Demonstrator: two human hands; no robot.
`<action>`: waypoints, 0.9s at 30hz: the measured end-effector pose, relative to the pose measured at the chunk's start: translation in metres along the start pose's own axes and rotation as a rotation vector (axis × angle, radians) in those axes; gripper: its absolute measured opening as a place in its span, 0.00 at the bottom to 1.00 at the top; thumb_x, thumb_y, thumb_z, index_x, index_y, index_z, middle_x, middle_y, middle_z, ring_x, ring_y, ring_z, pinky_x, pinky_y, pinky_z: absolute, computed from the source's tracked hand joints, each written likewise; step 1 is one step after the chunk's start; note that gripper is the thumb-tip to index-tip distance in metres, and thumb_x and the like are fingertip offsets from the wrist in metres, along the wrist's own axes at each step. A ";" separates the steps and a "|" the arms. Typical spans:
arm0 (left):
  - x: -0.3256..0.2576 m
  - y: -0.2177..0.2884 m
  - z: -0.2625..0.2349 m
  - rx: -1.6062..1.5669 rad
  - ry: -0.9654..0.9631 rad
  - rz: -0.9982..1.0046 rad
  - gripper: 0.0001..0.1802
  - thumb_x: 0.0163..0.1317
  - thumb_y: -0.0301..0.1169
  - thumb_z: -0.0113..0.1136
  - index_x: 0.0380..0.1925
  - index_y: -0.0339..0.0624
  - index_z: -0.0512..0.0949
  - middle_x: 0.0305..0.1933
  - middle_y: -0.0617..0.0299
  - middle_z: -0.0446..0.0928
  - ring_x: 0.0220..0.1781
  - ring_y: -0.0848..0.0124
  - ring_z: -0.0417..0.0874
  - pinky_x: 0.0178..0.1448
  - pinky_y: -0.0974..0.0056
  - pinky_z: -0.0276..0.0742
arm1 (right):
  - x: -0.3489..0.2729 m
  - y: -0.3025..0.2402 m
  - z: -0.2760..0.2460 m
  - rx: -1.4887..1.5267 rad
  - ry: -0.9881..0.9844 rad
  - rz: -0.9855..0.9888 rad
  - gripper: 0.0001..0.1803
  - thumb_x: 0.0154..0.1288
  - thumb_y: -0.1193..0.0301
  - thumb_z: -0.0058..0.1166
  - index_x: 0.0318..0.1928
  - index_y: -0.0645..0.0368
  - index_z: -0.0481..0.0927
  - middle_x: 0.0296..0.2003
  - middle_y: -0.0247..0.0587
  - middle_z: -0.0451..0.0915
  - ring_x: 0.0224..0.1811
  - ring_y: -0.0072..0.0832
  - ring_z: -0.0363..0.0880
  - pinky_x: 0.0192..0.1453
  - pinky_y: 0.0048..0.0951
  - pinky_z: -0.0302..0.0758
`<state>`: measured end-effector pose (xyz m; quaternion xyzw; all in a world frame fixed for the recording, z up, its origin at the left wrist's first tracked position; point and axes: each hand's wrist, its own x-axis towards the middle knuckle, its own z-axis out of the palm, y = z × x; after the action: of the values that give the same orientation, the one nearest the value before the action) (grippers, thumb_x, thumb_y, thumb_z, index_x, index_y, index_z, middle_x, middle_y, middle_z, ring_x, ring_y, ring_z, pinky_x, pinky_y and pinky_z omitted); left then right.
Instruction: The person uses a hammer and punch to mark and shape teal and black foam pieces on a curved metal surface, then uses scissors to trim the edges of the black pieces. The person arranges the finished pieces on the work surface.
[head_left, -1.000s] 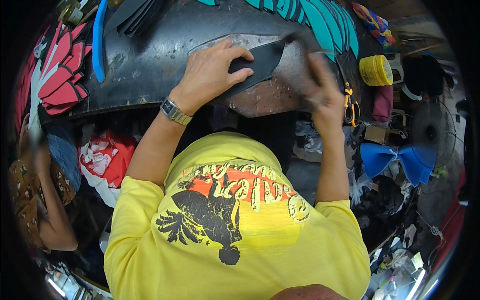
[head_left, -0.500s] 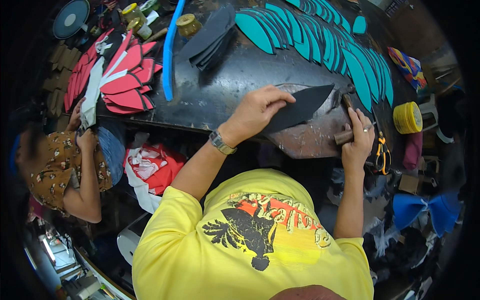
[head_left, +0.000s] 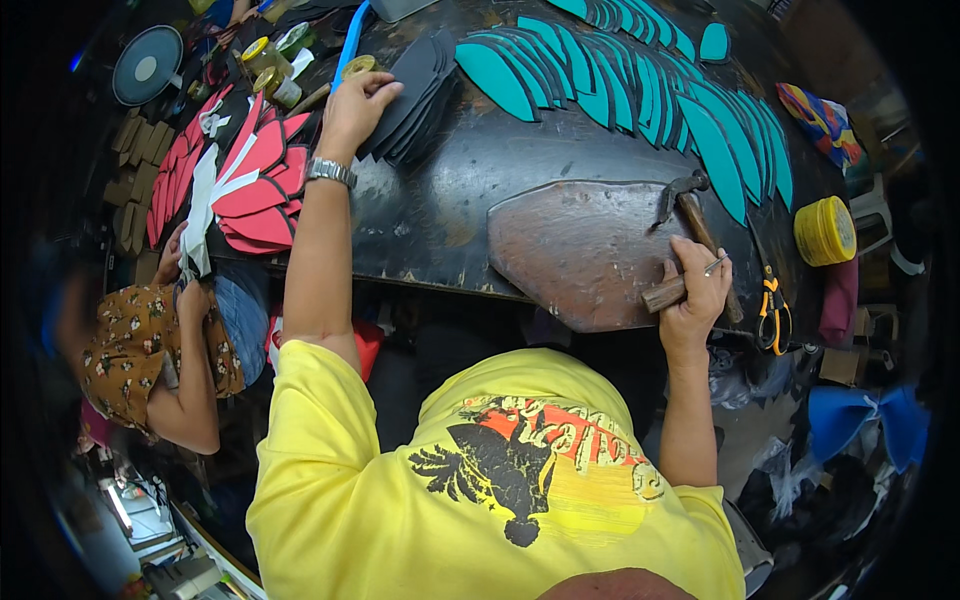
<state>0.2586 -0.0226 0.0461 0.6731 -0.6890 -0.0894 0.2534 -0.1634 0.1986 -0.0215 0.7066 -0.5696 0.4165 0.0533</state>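
Note:
Far out on the left side of the table, my left hand [head_left: 357, 112] has thumb and fingers closed at the edge of a stack of black leaf-shaped pieces [head_left: 425, 90]. The stack lies fanned, its pieces overlapping. My right hand [head_left: 697, 290] is wrapped round a wooden-handled awl [head_left: 664, 294], whose thin metal tip sticks out past the fingers. Beside that hand a hammer [head_left: 694, 208] lies with its head on the far edge of a worn brown board [head_left: 570, 245]. The palm hides part of the awl.
Rows of teal pieces with black edges [head_left: 610, 90] cover the far right. Orange-handled scissors [head_left: 772, 318] and a yellow tub [head_left: 825, 231] are at the right. Red pieces [head_left: 255, 200] lie left, by another person's hands [head_left: 185, 280]. Jars [head_left: 270, 75] stand behind.
My left hand has moved from the board, with a black piece in it, out left to the black stack. The board is uncovered. My right hand keeps the awl and shifts slightly toward me.

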 end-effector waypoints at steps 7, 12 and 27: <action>-0.023 0.014 0.017 0.182 0.031 0.099 0.47 0.46 0.53 0.77 0.64 0.43 0.72 0.60 0.40 0.77 0.63 0.47 0.77 0.65 0.51 0.73 | -0.001 0.003 0.001 0.018 0.020 -0.004 0.18 0.58 0.79 0.60 0.50 0.55 0.82 0.45 0.40 0.84 0.52 0.40 0.80 0.68 0.47 0.60; -0.028 0.037 0.019 0.232 0.113 0.115 0.50 0.46 0.48 0.79 0.67 0.42 0.67 0.66 0.42 0.72 0.67 0.48 0.73 0.67 0.52 0.71 | 0.008 -0.001 -0.018 0.057 -0.110 0.031 0.19 0.58 0.78 0.63 0.52 0.55 0.81 0.41 0.43 0.83 0.49 0.41 0.81 0.66 0.46 0.64; -0.101 0.187 0.111 -0.260 -0.341 0.730 0.27 0.57 0.44 0.70 0.54 0.42 0.81 0.59 0.49 0.77 0.58 0.51 0.80 0.62 0.52 0.75 | 0.031 0.067 -0.068 -0.362 -0.407 0.539 0.23 0.62 0.67 0.59 0.59 0.53 0.75 0.38 0.54 0.84 0.43 0.54 0.83 0.49 0.48 0.77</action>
<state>0.0382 0.0656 0.0149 0.3227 -0.8973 -0.1901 0.2334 -0.2563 0.1896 0.0157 0.5788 -0.7983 0.1594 -0.0486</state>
